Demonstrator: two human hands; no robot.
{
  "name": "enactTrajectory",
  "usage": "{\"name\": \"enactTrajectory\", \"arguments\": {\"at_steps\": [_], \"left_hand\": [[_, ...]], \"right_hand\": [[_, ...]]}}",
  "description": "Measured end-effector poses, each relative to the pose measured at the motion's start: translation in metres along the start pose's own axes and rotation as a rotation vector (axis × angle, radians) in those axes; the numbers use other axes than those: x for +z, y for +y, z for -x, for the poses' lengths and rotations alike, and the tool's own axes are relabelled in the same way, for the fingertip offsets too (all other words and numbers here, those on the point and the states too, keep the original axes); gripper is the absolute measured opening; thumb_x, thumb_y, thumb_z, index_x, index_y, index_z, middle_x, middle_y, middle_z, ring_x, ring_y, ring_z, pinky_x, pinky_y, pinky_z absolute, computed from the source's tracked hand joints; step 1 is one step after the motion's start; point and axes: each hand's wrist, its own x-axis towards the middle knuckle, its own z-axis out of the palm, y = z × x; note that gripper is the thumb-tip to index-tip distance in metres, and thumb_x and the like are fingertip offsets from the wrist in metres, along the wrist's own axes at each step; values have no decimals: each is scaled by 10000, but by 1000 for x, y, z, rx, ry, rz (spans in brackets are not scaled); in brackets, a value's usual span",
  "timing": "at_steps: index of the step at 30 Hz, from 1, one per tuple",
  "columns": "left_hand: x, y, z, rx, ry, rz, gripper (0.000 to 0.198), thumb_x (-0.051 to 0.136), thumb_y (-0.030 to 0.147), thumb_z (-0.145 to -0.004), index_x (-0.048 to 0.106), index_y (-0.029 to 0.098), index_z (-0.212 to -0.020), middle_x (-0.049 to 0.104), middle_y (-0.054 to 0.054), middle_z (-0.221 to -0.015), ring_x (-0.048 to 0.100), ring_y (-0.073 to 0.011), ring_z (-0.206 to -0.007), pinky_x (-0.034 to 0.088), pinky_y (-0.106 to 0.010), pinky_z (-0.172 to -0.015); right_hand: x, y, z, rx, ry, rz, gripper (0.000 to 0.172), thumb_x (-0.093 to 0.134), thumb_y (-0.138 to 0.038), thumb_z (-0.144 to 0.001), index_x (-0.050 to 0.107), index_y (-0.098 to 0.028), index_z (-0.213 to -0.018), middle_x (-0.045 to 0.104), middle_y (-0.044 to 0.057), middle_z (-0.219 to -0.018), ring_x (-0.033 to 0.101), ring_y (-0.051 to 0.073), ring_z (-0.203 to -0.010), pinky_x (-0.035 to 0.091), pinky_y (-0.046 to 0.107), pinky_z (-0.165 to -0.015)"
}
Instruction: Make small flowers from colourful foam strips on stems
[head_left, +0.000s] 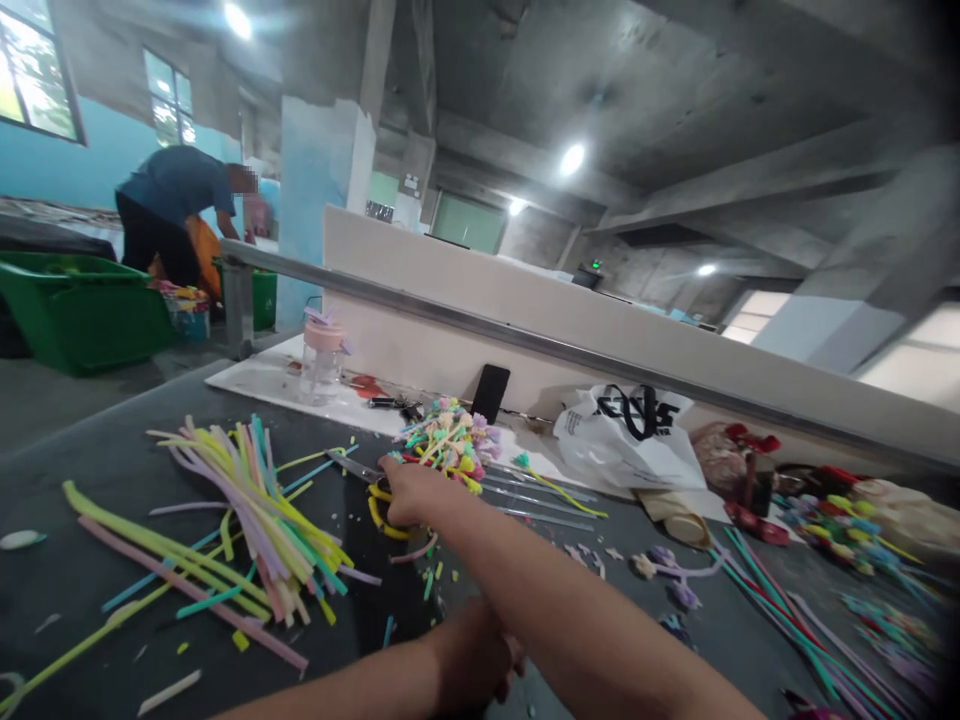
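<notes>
Nearest us, our bare forearms [570, 590] cross low over the dark grey surface [112, 440], the right one above the left. Beyond them lie the scissors with metal blades and yellow loop handles [361, 468]. Their long axis runs aslant: tips to the left and slightly away from us, handles to the right and nearer. Our right hand [412, 492] is the closer one, its fingers at the handle end, fairly narrow; we cannot tell whether they grip the loops or only rest there. Our left hand [487, 645] is well nearer to us than the scissors, beneath the right forearm, dim and blurred; whether its fingers hold anything we cannot tell. Left of the scissors spreads a loose bundle of pastel fuzzy stems [259, 520]; just beyond the scissors to the right is a heap of small pastel fuzzy flowers [450, 440]. Farther past the scissors stand a clear bottle with a pink lid [324, 360], to the left, and an upright black phone [490, 392], to the right. Well right of the scissors sits a white plastic bag with black handles [630, 440].
</notes>
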Motion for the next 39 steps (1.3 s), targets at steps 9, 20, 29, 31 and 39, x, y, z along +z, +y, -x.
{"name": "enactTrajectory", "arguments": {"at_steps": [9, 20, 29, 31, 39], "left_hand": [[2, 12, 7, -136, 122, 29, 270, 501, 330, -746, 440, 187, -525, 342, 80, -331, 319, -77, -319, 235, -218, -395], [-13, 36, 22, -12, 171, 311, 476, 501, 656, -679, 448, 183, -698, 417, 82, -439, 276, -38, -337, 171, -178, -368], [-13, 56, 34, 94, 292, -309, 373, 367, 502, -841, 459, 190, -657, 484, 23, -570, 460, -102, -497, 360, -200, -455], [-14, 56, 38, 219, 304, -528, 301, 380, 401, -867, 523, 194, -702, 551, -3, -644, 510, -123, -593, 400, -211, -551], [-11, 58, 41, 312, 288, -664, 224, 487, 240, -808, 610, 247, -995, 677, -50, -948, 622, -194, -851, 472, -248, -745]], "right_hand": [[-49, 12, 20, -83, -248, -385, 400, 668, -194, -619, 586, -204, -1011, 673, 8, -848, 634, 181, -688, 481, 243, -549], [-21, 77, 191, -121, 444, -1307, 387, 617, -237, -705, 422, -264, -1038, 548, -22, -788, 546, 113, -580, 399, 194, -447], [62, 79, 205, -163, 729, -1578, 639, 722, -392, -657, 364, -288, -1177, 533, 31, -936, 543, 154, -767, 425, 250, -602], [64, 75, 202, -172, 747, -1634, 647, 727, -377, -652, 358, -293, -1176, 537, 32, -952, 539, 154, -764, 418, 238, -570], [80, 82, 203, -142, 772, -1582, 535, 674, -292, -734, 377, -251, -1177, 532, 28, -892, 508, 112, -695, 416, 219, -561]]}}
